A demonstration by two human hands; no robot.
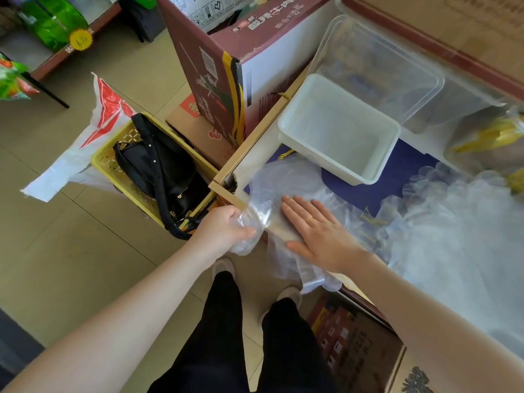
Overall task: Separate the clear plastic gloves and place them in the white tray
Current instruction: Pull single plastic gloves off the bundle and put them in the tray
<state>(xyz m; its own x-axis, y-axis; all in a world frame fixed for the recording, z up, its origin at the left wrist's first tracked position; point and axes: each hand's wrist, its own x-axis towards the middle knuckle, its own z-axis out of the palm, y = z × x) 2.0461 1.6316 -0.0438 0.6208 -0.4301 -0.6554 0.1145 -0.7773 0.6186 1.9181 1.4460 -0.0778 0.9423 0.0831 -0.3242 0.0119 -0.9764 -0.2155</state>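
Observation:
A clear plastic glove (272, 191) lies over the near left corner of the box-top work surface, its lower end hanging past the edge. My left hand (226, 228) grips the glove's bunched edge at that corner. My right hand (314, 231) lies flat on the glove with straight fingers, pressing it down. A large heap of clear plastic gloves (453, 239) fills the right side of the surface. The white tray (300, 114) stands behind the hands, toward the middle, with little or nothing visible inside.
A clear plastic container (380, 66) sits behind the tray. A tall dark red carton (215, 69) stands to the left. On the floor, a yellow basket (105, 165) holds a black bag (158, 165). A yellow packet (493, 134) lies at the right edge.

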